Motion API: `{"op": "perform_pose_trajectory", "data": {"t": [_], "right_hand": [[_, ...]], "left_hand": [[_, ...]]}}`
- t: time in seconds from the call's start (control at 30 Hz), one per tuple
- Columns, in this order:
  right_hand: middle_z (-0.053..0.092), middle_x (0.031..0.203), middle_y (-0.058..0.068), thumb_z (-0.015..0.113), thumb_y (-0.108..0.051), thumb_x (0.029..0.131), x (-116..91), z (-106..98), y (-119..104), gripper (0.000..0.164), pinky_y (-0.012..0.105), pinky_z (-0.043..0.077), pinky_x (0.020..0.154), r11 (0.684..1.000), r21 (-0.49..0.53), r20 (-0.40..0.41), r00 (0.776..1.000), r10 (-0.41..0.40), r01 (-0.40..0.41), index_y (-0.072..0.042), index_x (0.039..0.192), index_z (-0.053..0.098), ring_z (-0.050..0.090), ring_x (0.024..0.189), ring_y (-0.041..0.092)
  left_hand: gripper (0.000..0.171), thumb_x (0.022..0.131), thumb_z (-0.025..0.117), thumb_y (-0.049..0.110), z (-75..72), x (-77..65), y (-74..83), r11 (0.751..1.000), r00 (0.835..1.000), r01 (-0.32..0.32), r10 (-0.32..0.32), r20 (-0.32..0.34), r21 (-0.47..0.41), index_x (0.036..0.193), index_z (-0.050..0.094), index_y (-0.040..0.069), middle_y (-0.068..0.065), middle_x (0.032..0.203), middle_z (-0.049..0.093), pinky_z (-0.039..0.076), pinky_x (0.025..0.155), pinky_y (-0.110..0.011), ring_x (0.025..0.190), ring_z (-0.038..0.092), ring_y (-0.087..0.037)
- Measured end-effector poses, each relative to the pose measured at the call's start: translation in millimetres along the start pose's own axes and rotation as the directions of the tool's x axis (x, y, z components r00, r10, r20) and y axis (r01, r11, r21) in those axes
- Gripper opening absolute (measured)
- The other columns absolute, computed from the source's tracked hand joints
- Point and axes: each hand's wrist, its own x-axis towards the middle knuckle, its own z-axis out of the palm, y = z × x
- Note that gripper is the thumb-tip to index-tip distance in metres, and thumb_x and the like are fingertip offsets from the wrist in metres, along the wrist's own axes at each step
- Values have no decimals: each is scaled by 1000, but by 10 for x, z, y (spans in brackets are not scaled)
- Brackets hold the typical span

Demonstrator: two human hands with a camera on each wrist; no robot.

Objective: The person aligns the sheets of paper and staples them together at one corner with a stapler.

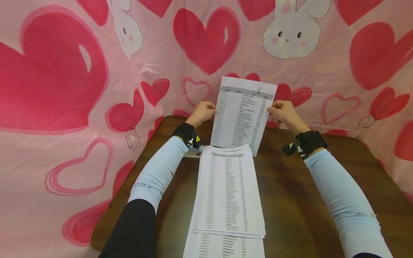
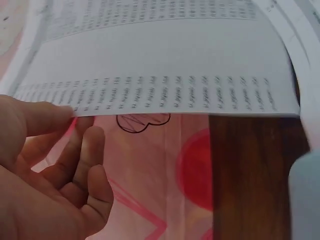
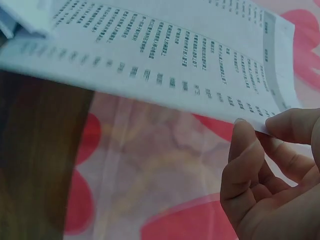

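Note:
A printed sheet of paper [image 1: 243, 114] is held up, tilted, over the far part of the table. My left hand [image 1: 203, 111] pinches its left edge between thumb and fingers. At the opposite edge, near the upper corner, my right hand [image 1: 285, 113] pinches it in the same way. Both wrist views show the sheet's edge between thumb and fingertips, with the left hand [image 2: 60, 165] and right hand [image 3: 272, 170] close up. Below the raised sheet lies a loose stack of printed sheets [image 1: 230, 190], its edges uneven; the stack covers the raised sheet's lower left part.
The brown wooden table [image 1: 300, 200] has rounded corners. A pink cloth with hearts and rabbits [image 1: 206, 46] hangs behind it and along the left side. Partly hidden beside the left wrist is a pale flat object [image 1: 192, 154].

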Motion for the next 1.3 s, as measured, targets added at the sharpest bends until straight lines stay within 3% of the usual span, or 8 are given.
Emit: {"op": "perform_pose_trajectory", "data": {"t": [0.13,0.3,0.5,0.63,0.87,1.13,1.3], "right_hand": [[64,118,22,59,-27,98,-31,-74,-91,35,27,49,52,999,11,-2,999,-48,48,1,117,62,61,60,23],[65,118,19,60,-30,97,-65,-123,-157,36,28,50,54,999,20,21,999,-45,45,-1,118,62,63,62,25],[69,97,3,59,-29,97,-78,-161,-214,34,27,49,54,998,23,21,998,-54,53,2,113,59,60,58,15],[67,89,-2,58,-29,98,-96,-200,-260,34,24,48,53,998,60,22,999,-31,29,1,114,57,58,57,13],[68,91,-4,60,-36,97,-164,-178,-138,38,25,48,55,995,94,68,997,34,-40,-1,114,59,60,58,16],[67,74,-5,61,-32,96,-186,-3,145,30,28,48,53,987,139,125,990,63,-80,-4,107,65,59,55,17],[63,70,-3,62,-30,96,-230,32,202,26,29,47,54,984,158,155,986,62,-87,-6,104,67,59,56,17]], "left_hand": [[26,97,60,20,-23,-11,87,999,998,-40,39,-53,-11,114,67,3,-13,113,66,50,77,-30,94,63,-23],[25,95,60,19,-62,-67,160,997,994,-70,68,-90,-25,110,71,2,-12,109,69,51,80,-31,90,65,-21],[25,95,60,19,-133,-124,203,996,992,-94,94,-89,-1,108,72,2,-11,105,69,48,77,-28,90,60,-21],[24,95,60,20,-215,-166,226,998,998,-63,63,-32,3,106,72,3,-11,105,68,47,76,-29,91,58,-23],[21,92,60,20,-264,-321,202,992,997,-30,21,79,121,98,74,5,-16,104,68,45,68,-29,86,60,-28],[21,91,61,23,-267,-486,133,989,981,2,-31,192,150,84,74,8,-17,90,70,38,54,-28,74,62,-28],[23,92,59,25,-299,-569,124,979,969,-34,-17,246,203,81,75,11,-14,84,70,39,57,-31,72,61,-27]]}}
